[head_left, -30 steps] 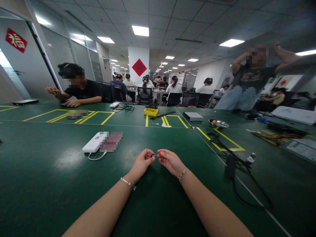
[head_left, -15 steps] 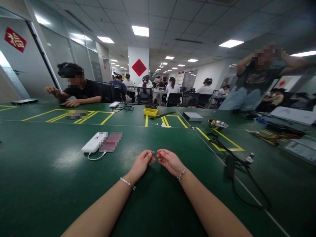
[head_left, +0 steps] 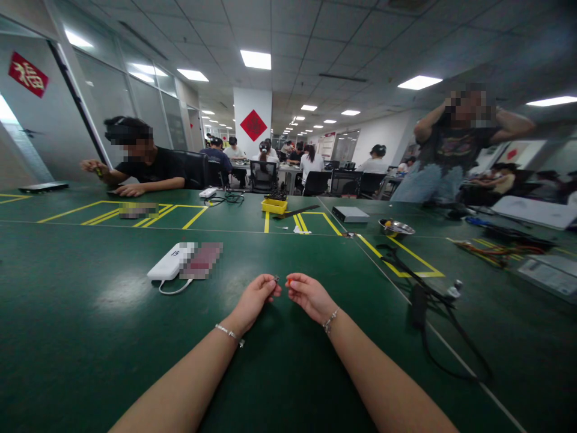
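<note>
Both my hands rest on the green table, close together in front of me. My left hand is closed in a pinch on a tiny dark metal piece at its fingertips. My right hand is also pinched, holding a small orange part. The two small parts sit a few centimetres apart, not touching. Each wrist wears a thin bracelet.
A white power bank with a cable lies left of my hands. A black cable and device lie to the right. Farther back stand a yellow bin, a grey box and a metal bowl. Other people sit at the tables; one stands at right.
My hands have drawn slightly apart, so the small parts no longer meet. The standing person at right has shifted and moved their arms.
</note>
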